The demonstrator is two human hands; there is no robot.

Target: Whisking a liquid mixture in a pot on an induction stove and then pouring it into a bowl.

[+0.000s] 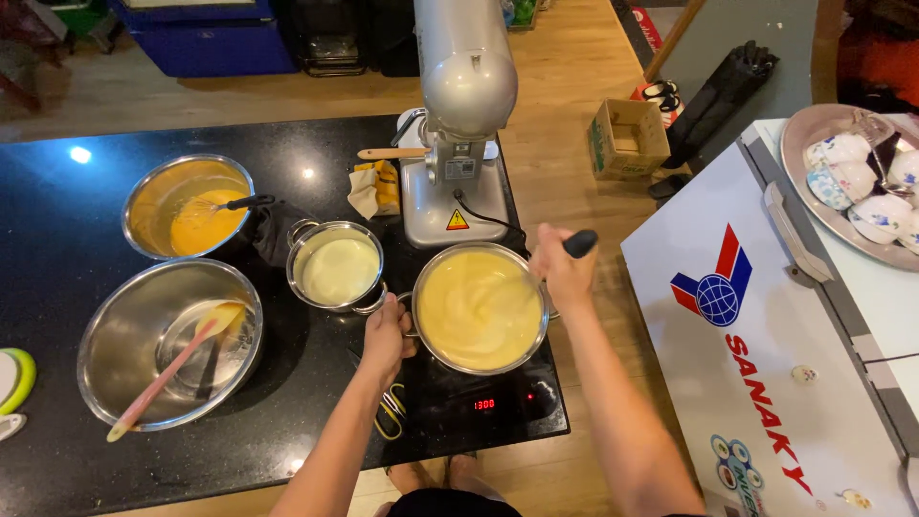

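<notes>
Pot [479,308] of pale yellow batter sits on the induction plate [498,407] in front of the mixer [458,144]; left hand [385,335] is clamped on the pot's side handle, right hand [563,268] is closed around a black utensil handle [579,243] over the far rim. Judgement: keep the left grip firm so the pot stays centred, and sweep bottom and edges evenly to avoid catching. Small pot [337,266] just beside, left; watch the elbow.

Black countertop [57,239]: three steel bowls [170,342], pot [335,266], stand mixer [458,124], induction hob [488,407].
</notes>
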